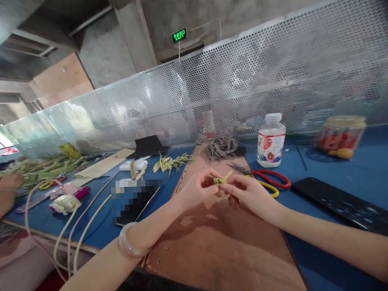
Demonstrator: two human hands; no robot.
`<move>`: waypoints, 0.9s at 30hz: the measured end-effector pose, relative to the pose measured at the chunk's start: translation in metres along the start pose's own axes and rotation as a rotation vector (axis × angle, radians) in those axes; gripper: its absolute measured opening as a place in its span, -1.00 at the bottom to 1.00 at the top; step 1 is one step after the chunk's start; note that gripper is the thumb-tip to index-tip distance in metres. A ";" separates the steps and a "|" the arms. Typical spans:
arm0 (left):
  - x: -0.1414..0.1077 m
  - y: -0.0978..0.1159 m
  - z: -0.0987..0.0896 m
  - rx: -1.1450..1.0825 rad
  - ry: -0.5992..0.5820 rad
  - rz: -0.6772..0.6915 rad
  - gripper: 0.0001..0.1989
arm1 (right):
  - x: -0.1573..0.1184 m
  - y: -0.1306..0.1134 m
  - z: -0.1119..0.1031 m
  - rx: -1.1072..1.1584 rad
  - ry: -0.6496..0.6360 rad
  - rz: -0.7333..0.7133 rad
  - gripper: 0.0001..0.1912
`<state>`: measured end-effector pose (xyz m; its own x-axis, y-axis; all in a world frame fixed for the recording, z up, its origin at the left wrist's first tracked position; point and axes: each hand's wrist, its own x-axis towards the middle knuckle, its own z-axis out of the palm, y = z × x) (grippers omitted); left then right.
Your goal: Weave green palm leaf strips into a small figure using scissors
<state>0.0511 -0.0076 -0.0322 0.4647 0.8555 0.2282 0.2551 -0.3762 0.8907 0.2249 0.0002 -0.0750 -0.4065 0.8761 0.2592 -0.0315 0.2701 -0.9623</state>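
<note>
My left hand (pixel 195 191) and my right hand (pixel 251 196) meet above the brown board, fingers pinched together. Between their fingertips is a small yellow-green piece of husk or leaf (pixel 226 177), partly covered by the fingers. Both hands grip it. Just beyond my right hand lie scissors (pixel 277 175) with red and yellow handles, their blades pointing left. A tangled bundle of grey cord (pixel 221 148) rests behind the hands. On my left wrist is a pale bangle (pixel 123 240).
A plastic bottle (pixel 271 142), a blurred jar (pixel 341 134) and a black phone-like slab (pixel 349 203) stand or lie right. Left are a dark-screened device (pixel 139 204), cables (pixel 70 234), plant sprigs (pixel 172 163) and husks (pixel 45 172) beside another person's hand (pixel 9 183). Perforated metal partition (pixel 211 89) behind.
</note>
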 end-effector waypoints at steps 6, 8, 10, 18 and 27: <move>-0.001 0.001 0.003 -0.004 -0.035 -0.033 -0.87 | 0.002 -0.004 0.001 0.079 0.042 0.023 -0.63; -0.002 0.001 0.003 -0.024 -0.040 -0.037 -0.85 | 0.002 -0.006 0.001 0.063 0.026 0.003 -0.63; -0.002 0.001 0.003 -0.047 -0.038 -0.042 -0.84 | 0.002 -0.007 0.001 0.058 0.023 -0.012 -0.63; 0.001 -0.001 0.006 -0.091 0.002 -0.052 -0.82 | -0.003 -0.004 -0.003 -0.287 0.089 -0.218 -0.73; 0.004 -0.004 0.001 -0.158 0.051 -0.032 -0.86 | -0.010 -0.007 -0.007 -0.458 0.037 -0.405 -0.62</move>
<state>0.0523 -0.0034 -0.0353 0.4142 0.8844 0.2151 0.1306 -0.2916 0.9476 0.2356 -0.0073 -0.0703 -0.4119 0.6793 0.6074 0.2221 0.7213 -0.6560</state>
